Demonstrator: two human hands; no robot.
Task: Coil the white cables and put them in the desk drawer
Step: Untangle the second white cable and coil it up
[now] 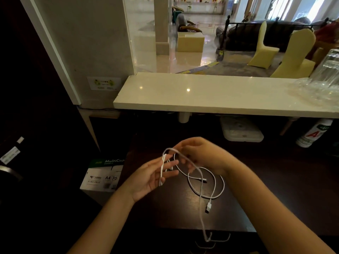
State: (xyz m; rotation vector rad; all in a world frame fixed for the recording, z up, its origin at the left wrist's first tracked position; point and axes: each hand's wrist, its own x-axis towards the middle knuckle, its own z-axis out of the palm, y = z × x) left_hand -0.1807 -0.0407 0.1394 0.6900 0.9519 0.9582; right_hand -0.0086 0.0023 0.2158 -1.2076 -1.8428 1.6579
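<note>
A white cable (199, 173) runs between both hands above the dark desk (275, 189). My left hand (152, 177) is palm up, a short loop of the cable draped over its spread fingers. My right hand (203, 154) pinches the cable near the top of an arc. From there the cable hangs down past the desk's front edge. A second white cable (218, 182) lies in loose loops on the desk under my right hand, its USB plug (208, 208) near the front edge. Metal drawer handles (220, 239) show below the edge; the drawers look closed.
A white stone counter (211, 97) runs above the desk's far side. Clear plastic cups (326, 77) stand at its right end. Under it sit a white box (240, 132) and a spray can (313, 133). A carton of A4 paper (102, 176) stands left of the desk.
</note>
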